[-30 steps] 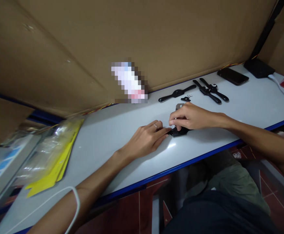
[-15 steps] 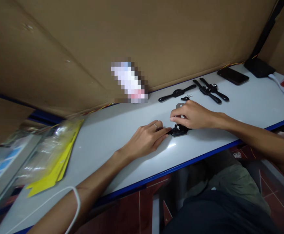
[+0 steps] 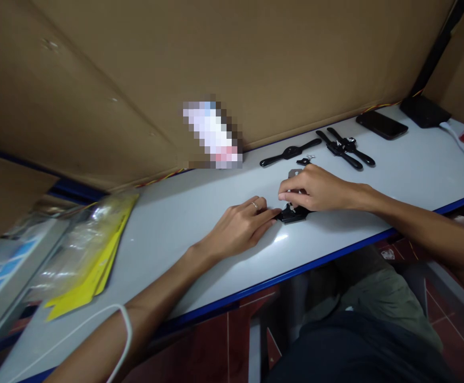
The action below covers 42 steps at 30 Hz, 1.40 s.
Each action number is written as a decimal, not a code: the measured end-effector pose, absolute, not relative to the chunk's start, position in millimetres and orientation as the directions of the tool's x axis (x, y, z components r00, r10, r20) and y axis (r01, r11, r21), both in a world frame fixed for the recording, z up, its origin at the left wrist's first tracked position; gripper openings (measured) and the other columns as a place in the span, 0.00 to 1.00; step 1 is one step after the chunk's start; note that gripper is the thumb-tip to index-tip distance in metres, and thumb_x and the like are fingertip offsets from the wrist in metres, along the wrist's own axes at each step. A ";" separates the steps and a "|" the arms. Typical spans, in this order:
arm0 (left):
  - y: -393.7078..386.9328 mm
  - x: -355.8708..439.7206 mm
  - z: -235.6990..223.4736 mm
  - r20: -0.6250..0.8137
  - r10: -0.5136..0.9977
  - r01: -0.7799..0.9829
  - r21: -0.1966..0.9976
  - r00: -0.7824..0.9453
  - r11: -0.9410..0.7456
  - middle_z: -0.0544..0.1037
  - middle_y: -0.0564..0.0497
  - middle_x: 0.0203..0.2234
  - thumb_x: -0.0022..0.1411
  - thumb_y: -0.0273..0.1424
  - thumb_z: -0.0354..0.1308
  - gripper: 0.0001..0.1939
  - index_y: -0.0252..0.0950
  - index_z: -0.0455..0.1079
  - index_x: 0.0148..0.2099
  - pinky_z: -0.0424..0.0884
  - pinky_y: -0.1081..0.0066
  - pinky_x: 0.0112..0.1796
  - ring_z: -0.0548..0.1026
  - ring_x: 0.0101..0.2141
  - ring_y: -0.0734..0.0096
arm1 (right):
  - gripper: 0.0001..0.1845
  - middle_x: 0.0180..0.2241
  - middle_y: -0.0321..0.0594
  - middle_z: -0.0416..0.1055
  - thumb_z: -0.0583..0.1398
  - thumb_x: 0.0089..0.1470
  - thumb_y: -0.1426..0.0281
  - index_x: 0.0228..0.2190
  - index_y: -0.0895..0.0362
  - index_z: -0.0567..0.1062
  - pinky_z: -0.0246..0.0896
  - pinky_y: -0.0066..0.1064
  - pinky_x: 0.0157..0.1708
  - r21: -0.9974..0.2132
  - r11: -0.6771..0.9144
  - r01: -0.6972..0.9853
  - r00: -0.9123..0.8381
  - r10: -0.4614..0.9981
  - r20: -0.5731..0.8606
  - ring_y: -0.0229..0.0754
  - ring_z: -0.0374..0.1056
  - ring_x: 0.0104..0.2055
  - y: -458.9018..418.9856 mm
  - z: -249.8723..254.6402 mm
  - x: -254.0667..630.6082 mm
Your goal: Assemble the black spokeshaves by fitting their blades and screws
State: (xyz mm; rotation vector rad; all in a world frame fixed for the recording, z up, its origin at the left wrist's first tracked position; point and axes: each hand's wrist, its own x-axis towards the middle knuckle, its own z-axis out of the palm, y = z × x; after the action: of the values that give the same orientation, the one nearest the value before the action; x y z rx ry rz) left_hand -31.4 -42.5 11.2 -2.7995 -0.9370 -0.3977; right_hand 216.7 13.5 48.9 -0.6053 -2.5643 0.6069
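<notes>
A black spokeshave (image 3: 294, 214) lies on the white table top (image 3: 200, 194) with a silver screw at its middle. On its left handle rest the closed fingers of my left hand (image 3: 243, 223), which wears a ring and holds the tool down. Just above the tool's body, my right hand (image 3: 313, 189) has thumb and fingers drawn together in a pinch. Whatever may be between those fingertips is hidden. Behind the right hand shows a grey metal blade (image 3: 294, 173), partly covered. A small black part with silver screws (image 3: 304, 160) lies a little farther back.
Toward the wall lie a bare spokeshave body (image 3: 290, 152) and two spokeshaves with fittings (image 3: 345, 149). A phone (image 3: 381, 125) and a black box (image 3: 425, 111) are at right. Clear plastic bags (image 3: 80, 239) cover yellow sheets (image 3: 92, 284) at left. A white cable crosses my left forearm.
My right hand's fingers have lifted off the screw at the spokeshave's middle and shifted slightly back, uncovering it. My left hand stays on the handle.
</notes>
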 end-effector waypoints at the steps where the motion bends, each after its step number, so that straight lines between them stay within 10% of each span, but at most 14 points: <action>1: -42.6 -31.2 11.4 0.300 0.564 0.608 -0.071 0.769 -0.791 0.73 0.48 0.35 0.78 0.34 0.45 0.17 0.36 0.74 0.55 0.73 0.71 0.29 0.75 0.35 0.68 | 0.14 0.23 0.33 0.71 0.55 0.64 0.69 0.29 0.58 0.77 0.46 0.31 0.33 -0.485 0.811 0.328 -0.804 0.509 0.307 0.35 0.58 0.25 14.0 48.2 217.0; 42: -41.9 -32.1 9.6 0.304 0.562 0.608 -0.078 0.769 -0.790 0.72 0.48 0.35 0.78 0.34 0.45 0.17 0.35 0.73 0.55 0.74 0.71 0.30 0.74 0.34 0.70 | 0.14 0.22 0.32 0.67 0.56 0.64 0.70 0.28 0.58 0.77 0.45 0.31 0.32 -0.472 0.820 0.323 -0.805 0.501 0.318 0.34 0.56 0.25 13.2 46.2 216.4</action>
State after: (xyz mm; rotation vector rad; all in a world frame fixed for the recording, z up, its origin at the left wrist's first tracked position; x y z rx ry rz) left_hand -32.1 -41.9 9.6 -2.7908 -0.9308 -0.3986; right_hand 216.4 13.2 46.2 -0.6138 -2.5680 0.5579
